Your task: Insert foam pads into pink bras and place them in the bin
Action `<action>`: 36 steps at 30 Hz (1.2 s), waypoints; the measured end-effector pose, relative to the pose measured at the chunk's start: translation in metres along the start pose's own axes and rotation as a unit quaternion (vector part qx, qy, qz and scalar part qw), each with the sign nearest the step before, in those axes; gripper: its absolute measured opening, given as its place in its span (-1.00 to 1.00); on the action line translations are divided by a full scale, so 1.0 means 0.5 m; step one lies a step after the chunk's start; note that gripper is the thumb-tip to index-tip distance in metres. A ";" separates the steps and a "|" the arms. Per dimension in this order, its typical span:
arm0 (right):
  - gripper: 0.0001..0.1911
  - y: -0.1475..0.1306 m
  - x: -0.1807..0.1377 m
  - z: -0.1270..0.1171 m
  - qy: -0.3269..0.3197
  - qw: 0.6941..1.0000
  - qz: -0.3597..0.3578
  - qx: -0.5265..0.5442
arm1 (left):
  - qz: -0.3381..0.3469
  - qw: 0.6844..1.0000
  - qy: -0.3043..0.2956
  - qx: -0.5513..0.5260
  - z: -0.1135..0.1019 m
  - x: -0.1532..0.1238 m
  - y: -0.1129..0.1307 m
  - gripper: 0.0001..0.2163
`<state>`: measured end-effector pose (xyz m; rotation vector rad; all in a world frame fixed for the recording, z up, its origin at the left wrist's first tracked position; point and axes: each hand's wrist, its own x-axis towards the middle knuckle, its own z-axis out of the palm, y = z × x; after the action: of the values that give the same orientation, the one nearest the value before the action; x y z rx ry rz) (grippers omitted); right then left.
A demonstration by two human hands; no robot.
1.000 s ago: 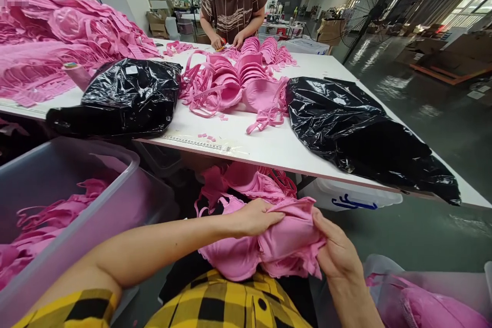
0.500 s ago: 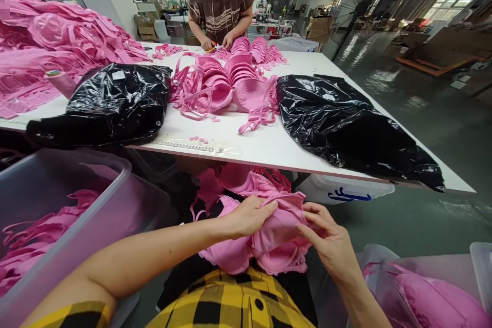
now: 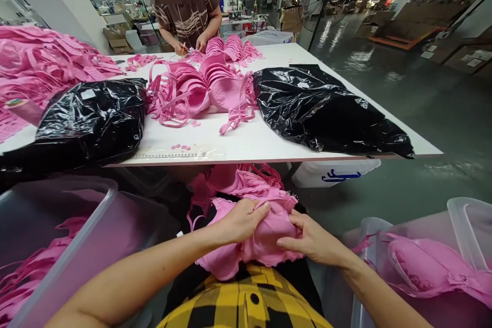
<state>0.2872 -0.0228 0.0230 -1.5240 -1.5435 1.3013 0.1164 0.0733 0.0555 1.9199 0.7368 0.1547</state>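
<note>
A pink bra [image 3: 265,238] lies bunched in my lap over a yellow and black checked shirt. My left hand [image 3: 240,220] grips its upper left part, fingers curled over the cup. From the right, my right hand [image 3: 313,241] pinches the fabric with thumb and fingers. More pink bras [image 3: 242,184] are heaped just beyond my hands, under the table edge.
A white table [image 3: 246,143] in front carries two black plastic bags [image 3: 323,110] [image 3: 86,120], stacked pink bras [image 3: 200,87] and a large pink pile [image 3: 42,64]. A person in a striped brown shirt [image 3: 188,7] works at the far side. Clear bins with pink garments stand left [image 3: 57,230] and right [image 3: 426,266].
My hands have drawn closer together on the bra, the right hand moving left over the cup. The view has swung to the right and tipped up slightly.
</note>
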 end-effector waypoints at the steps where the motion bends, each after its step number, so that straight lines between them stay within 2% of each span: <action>1: -0.67 0.003 0.000 0.001 -0.010 1.000 0.017 0.025 | 0.008 1.000 0.003 0.008 0.001 0.000 -0.003 -0.65; 5: -0.57 0.020 -0.002 0.005 -0.116 0.972 0.066 0.192 | 0.035 0.999 -0.013 0.021 0.003 -0.002 -0.016 -0.64; 10: -0.64 0.018 -0.004 0.019 -0.109 0.972 0.087 0.188 | 0.058 0.998 -0.003 0.027 0.016 -0.005 -0.011 -0.67; 14: -0.69 0.014 -0.007 0.024 -0.146 0.951 0.134 0.237 | 0.086 0.996 -0.009 0.030 0.020 -0.003 -0.004 -0.66; 17: -0.65 0.017 -0.005 0.017 -0.100 0.974 0.087 0.182 | 0.035 0.997 0.001 0.071 0.001 -0.009 -0.011 -0.64; 19: -0.59 0.021 -0.003 0.012 -0.048 0.990 0.037 0.125 | -0.022 0.994 -0.023 0.105 -0.013 -0.017 -0.019 -0.58; 22: -0.58 0.027 -0.003 0.006 0.000 0.997 -0.001 0.083 | -0.056 0.989 -0.060 0.119 -0.021 -0.030 -0.027 -0.74; 24: -0.57 0.027 -0.006 0.001 -0.031 0.996 -0.005 0.080 | -0.054 0.992 -0.041 0.105 -0.013 -0.035 -0.030 -0.67; 27: -0.60 0.021 -0.011 -0.005 -0.101 0.991 0.005 0.093 | -0.020 0.997 0.008 0.075 0.007 -0.038 -0.031 -0.72; 30: -0.75 0.015 -0.013 -0.001 -0.103 0.989 0.024 0.106 | 0.010 0.997 0.048 0.051 0.025 -0.038 -0.030 -0.75; 36: -0.72 0.026 -0.017 0.018 -0.072 0.994 0.011 0.082 | -0.016 0.999 -0.006 0.049 0.021 -0.044 -0.031 -0.74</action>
<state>0.2853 -0.0348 0.0101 -1.3742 -1.4703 1.5398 0.0967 0.0573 0.0417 1.9993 0.7802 0.0885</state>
